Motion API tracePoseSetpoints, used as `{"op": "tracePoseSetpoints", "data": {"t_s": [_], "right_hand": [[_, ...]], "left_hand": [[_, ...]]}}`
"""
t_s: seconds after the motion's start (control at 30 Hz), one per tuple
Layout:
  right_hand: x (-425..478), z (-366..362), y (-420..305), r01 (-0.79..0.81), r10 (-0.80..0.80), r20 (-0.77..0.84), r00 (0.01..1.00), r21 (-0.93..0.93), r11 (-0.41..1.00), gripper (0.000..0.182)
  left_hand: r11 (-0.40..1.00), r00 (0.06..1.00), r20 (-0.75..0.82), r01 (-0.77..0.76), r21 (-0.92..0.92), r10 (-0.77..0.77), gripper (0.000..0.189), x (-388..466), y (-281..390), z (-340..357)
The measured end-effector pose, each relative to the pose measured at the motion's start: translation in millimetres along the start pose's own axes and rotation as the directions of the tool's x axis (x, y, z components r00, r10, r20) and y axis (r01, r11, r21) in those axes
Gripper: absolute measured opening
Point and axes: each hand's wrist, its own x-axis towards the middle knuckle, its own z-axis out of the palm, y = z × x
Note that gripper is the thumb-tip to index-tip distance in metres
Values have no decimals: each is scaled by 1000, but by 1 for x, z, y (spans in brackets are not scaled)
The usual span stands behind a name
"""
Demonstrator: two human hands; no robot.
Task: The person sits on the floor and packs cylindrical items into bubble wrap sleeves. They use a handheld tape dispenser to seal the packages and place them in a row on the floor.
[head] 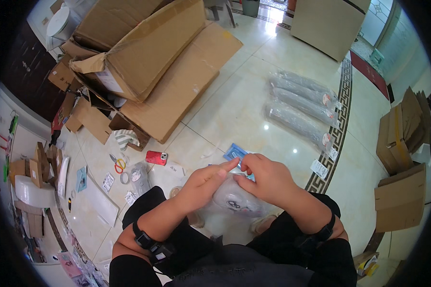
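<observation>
A clear plastic bag [233, 197] with a rounded pale item inside, printed with a small dark cartoon face, stands between my knees. My left hand [204, 184] grips its upper left edge, thumb against the forefinger. At the upper right of the same bag, my right hand [267, 175] has its fingers curled and pinching the film. The fingertips of both hands nearly meet above the bag. Just beyond them a blue flat packet [233, 151] lies on the tiles, partly hidden by my hands.
Several wrapped grey rolls [301, 125] lie ahead to the right, near a label sheet [319, 168]. To the left are a red phone [156, 158], scissors [119, 165], a tape roll [124, 178] and another bagged item [140, 179]. Large cardboard boxes [154, 53] stand beyond; more cartons [398, 197] stand right.
</observation>
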Motion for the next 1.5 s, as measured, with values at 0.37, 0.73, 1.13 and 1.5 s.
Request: {"op": "tracePoseSetpoints", "data": {"t_s": [0.37,0.73,1.13,1.5], "right_hand": [[0,-3,11,31,36,191,981,-338,941,19],[13,-17,26,-100,-93,488,868,356,929,23],[12,-6,6,87,-111,332,937,88,992,24],[22,3,38,-109,-90,388,917,460,881,26]], "left_hand": [[790,830,-313,-223,571,461,43,1,35,2],[77,882,398,-428,900,253,54,-13,75,7],[15,904,280,-300,954,323,46,-25,74,-1],[157,925,366,-379,912,104,44,-22,70,-3]]}}
